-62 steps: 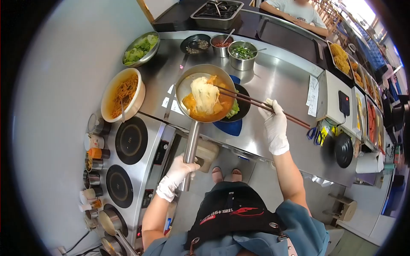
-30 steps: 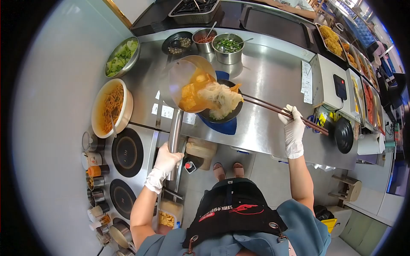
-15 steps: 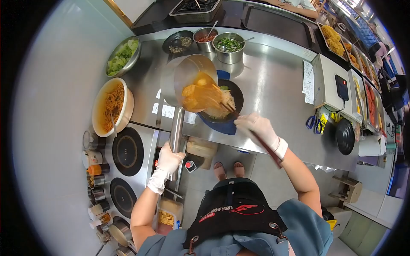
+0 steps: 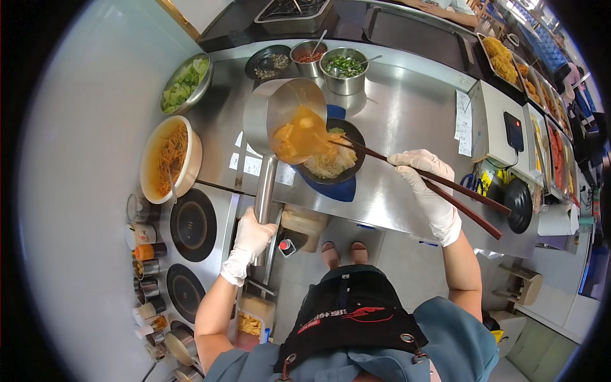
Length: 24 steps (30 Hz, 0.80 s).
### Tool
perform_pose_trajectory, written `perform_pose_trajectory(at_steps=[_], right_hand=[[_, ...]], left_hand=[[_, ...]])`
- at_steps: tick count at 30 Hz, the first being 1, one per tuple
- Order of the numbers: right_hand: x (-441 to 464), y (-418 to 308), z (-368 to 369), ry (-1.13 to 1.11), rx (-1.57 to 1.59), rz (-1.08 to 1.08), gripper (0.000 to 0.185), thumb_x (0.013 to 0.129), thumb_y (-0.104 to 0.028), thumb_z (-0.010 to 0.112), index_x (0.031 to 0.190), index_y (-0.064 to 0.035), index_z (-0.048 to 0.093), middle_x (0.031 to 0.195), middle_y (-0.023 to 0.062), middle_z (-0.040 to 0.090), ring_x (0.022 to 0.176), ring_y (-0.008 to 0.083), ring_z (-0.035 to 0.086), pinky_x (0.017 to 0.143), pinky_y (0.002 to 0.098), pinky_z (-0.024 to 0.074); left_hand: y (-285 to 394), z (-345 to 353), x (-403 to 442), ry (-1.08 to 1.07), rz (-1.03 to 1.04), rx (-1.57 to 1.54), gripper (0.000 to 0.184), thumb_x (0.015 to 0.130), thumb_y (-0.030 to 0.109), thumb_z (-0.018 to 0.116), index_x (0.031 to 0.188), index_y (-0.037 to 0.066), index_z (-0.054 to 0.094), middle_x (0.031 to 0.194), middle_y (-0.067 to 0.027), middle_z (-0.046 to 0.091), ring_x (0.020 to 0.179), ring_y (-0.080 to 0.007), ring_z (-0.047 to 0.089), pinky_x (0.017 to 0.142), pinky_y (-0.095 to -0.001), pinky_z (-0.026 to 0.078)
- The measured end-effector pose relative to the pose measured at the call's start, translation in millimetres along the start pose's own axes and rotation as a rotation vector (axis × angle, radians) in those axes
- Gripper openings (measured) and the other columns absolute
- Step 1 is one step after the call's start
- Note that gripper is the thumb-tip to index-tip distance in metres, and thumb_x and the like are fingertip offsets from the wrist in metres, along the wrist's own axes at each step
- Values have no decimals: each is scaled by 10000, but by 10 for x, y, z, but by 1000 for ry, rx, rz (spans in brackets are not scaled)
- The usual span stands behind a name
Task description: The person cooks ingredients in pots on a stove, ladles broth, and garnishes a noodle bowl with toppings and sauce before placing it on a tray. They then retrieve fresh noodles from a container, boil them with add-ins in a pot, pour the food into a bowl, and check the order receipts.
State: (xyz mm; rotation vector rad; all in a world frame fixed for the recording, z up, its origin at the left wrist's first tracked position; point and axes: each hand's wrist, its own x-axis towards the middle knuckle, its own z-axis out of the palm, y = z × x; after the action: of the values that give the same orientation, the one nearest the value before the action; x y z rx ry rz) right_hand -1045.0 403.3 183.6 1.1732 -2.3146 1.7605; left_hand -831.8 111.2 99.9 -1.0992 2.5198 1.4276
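My gloved left hand (image 4: 252, 239) is wrapped round the long metal handle of a saucepan (image 4: 257, 121), tilted to the right over a dark bowl (image 4: 358, 143). Orange broth with chunks (image 4: 299, 137) lies at the pan's lower lip. Pale noodles (image 4: 331, 163) with some green fill the bowl, which sits on a blue tray (image 4: 340, 191). A pair of long brown chopsticks (image 4: 372, 153) is gripped in my gloved right hand (image 4: 429, 184). Their tips touch the food between the pan's lip and the bowl.
Behind the pan stand a pot of chopped green onion (image 4: 344, 67), a small red-filled pot (image 4: 309, 57) and a dark plate (image 4: 267, 62). A lettuce bowl (image 4: 184, 83) and a white bowl of orange shreds (image 4: 168, 159) stand left, above two round cooking plates (image 4: 193, 224). Scissors (image 4: 471, 183) lie right.
My right hand has moved right and turned, so the chopsticks now lie flatter, their tips nearer the pan's lip. The saucepan stays tilted over the bowl in my left hand.
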Motion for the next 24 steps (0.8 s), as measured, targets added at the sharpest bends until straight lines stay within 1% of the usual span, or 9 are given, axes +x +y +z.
perform_pose_trajectory(at_steps=[4,6,7,9,12,18,21,23,24], right_hand=[[184,27,242,1,53,-98,154,810,2,639,953,-25,690,903,107,672,858,213,629,781,298,497],[233,257,479,-21,318,-117,139,843,-1,618,965,-22,680,918,88,679,868,182,628,792,291,494],[212,369,558,-14,323,-116,139,843,-1,618,965,-22,680,918,88,679,868,182,628,792,291,494],[184,579,686,2,716,184,106,875,-36,620,966,-19,670,933,59,680,881,138,618,802,277,488],[246,784,711,57,680,134,86,893,-63,622,950,-17,665,936,34,678,882,99,601,801,259,483],[243,782,515,18,570,162,76,875,-58,641,926,-12,672,916,37,679,864,106,605,806,247,483],[310,705,418,41,525,130,79,863,-43,643,927,-14,680,913,37,679,858,104,603,803,249,482],[356,587,361,32,507,154,97,842,-22,649,929,-12,690,917,51,684,859,107,605,805,253,484],[363,617,419,33,508,154,97,842,-22,649,929,-12,690,917,51,684,859,107,605,805,253,484]], left_hand=[[74,-22,-11,-24,-35,3,368,720,15,668,1007,-97,467,665,-106,583,488,-147,554,438,-290,449],[150,-29,-28,-20,-54,-4,395,706,43,671,1013,-125,488,650,-126,598,498,-160,575,453,-303,467],[180,-28,-38,-23,-61,-11,418,710,37,669,1038,-131,473,653,-117,595,498,-150,569,448,-296,463],[216,-31,-39,-21,-67,-17,441,714,32,668,1063,-137,459,657,-108,593,497,-140,563,444,-289,458],[247,-24,-43,-40,-91,-38,457,719,17,663,1083,-140,436,658,-101,583,488,-134,548,434,-284,449],[327,-15,-51,-50,-108,-46,426,726,-9,651,1077,-119,437,670,-92,573,477,-125,532,420,-280,434],[337,-13,-52,-35,-109,-2,408,723,9,653,1057,-116,456,690,-108,582,527,-147,557,468,-298,466],[274,-17,-21,-2,-40,131,411,716,38,652,1053,-119,476,744,-163,615,639,-228,620,592,-335,511],[246,-14,-16,-2,-40,132,411,716,38,652,1053,-119,476,744,-163,615,639,-228,620,592,-335,511]])
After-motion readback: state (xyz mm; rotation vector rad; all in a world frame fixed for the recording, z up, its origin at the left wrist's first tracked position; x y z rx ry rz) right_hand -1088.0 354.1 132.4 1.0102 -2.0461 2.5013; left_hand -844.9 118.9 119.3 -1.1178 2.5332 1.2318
